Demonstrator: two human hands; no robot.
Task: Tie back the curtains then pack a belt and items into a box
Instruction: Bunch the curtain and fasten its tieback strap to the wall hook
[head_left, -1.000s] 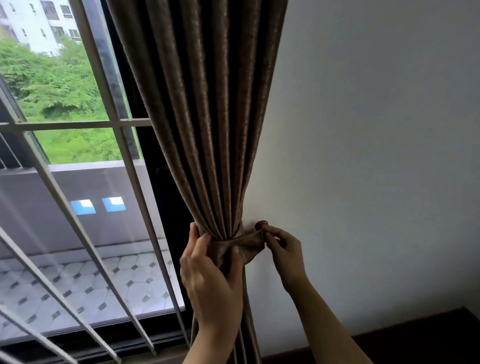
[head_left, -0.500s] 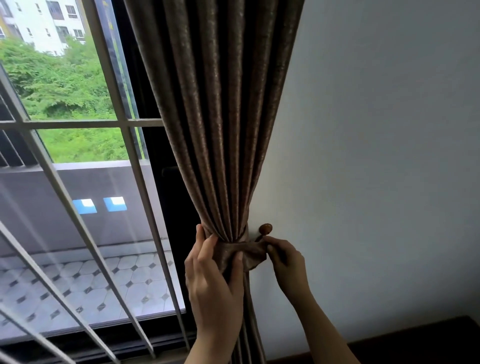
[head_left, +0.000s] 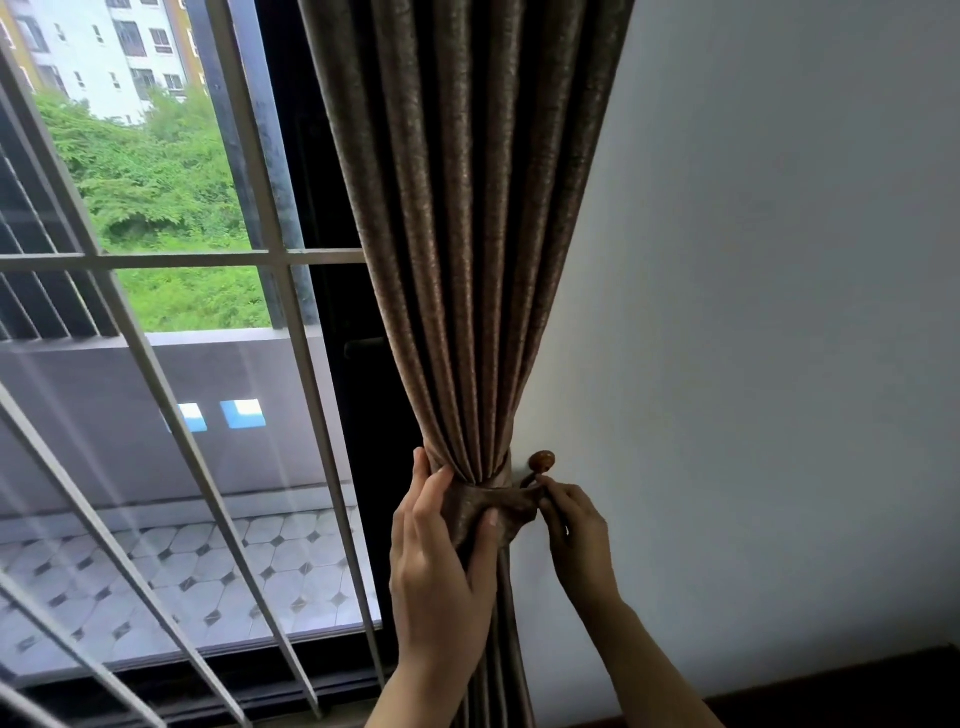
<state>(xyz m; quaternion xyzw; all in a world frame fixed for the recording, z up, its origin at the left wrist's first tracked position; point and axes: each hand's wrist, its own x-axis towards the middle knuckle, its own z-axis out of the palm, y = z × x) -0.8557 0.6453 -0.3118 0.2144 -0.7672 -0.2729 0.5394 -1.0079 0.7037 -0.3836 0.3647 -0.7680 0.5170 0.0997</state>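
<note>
A brown curtain (head_left: 467, 234) hangs gathered into a narrow bunch beside the white wall. A matching fabric tieback (head_left: 480, 506) wraps the bunch at its narrowest point. My left hand (head_left: 441, 561) grips the gathered curtain and tieback from the left, thumb across the front. My right hand (head_left: 574, 525) pinches the tieback's right end just under a round brown wall hook knob (head_left: 542, 460). The tieback's loop end is hidden behind my right fingers.
A barred window (head_left: 156, 364) fills the left, with a tiled balcony and greenery outside. The white wall (head_left: 779, 312) is on the right. A dark wooden edge (head_left: 831, 691) runs along the bottom right.
My right hand has dropped from beside the knob to just below it, so the knob now shows fully. My left hand keeps its grip. The camera has shifted left.
</note>
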